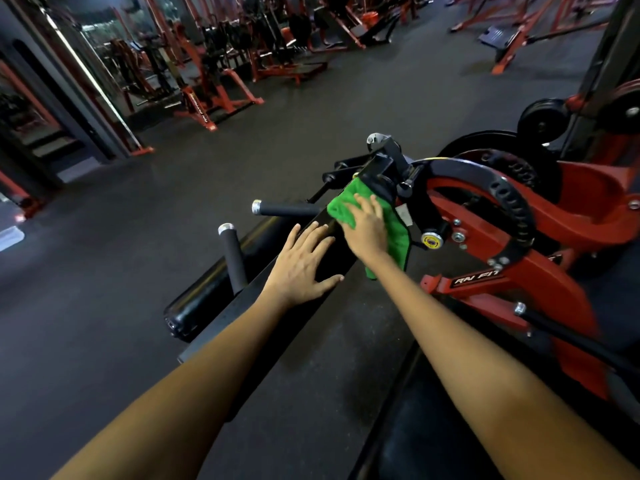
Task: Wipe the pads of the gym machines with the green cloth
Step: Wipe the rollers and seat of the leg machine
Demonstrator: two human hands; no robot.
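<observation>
While the green cloth was pressed flat under the right hand and the left hand lay open on the black bar, nothing was gripped (a snag near the adjuster arc was likely).

Green cloth partly under right hand; distant machines blurred.

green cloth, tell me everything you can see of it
The bright green, fluffy microfibre-looking cloth with dark edging is crumpled over the far end of the long black machine bar. The right hand presses it down with flat fingers. Its lower part hangs off the bar's right side, with a pale tag showing.
</observation>
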